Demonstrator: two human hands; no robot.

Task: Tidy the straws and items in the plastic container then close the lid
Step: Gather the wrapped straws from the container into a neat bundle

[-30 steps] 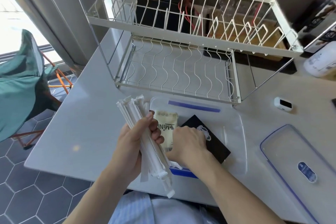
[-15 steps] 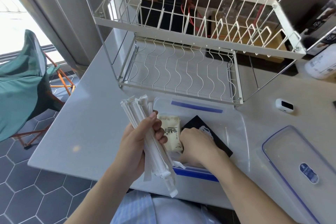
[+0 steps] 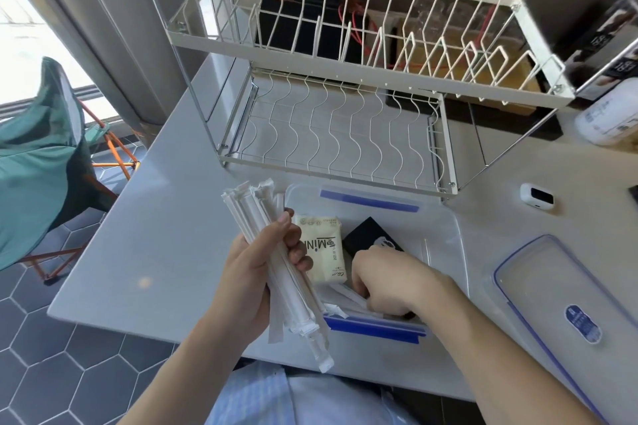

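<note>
Since the earlier frame the right hand [image 3: 390, 281] has slid from beside the cream packet [image 3: 322, 250] toward the near wall of the clear plastic container [image 3: 445, 235], where its curled fingers now pinch loose wrapped straws [image 3: 348, 304]. The grey desk [image 3: 165, 235] stands over hexagonal floor tiles [image 3: 51, 355], with a white dish rack [image 3: 345, 97] behind the container and the lid [image 3: 552, 304] lying to the right. The left hand [image 3: 255, 272] grips a straw bundle [image 3: 276, 272] just left of the container, its long axis running diagonally, far ends pointing up-left.
</note>
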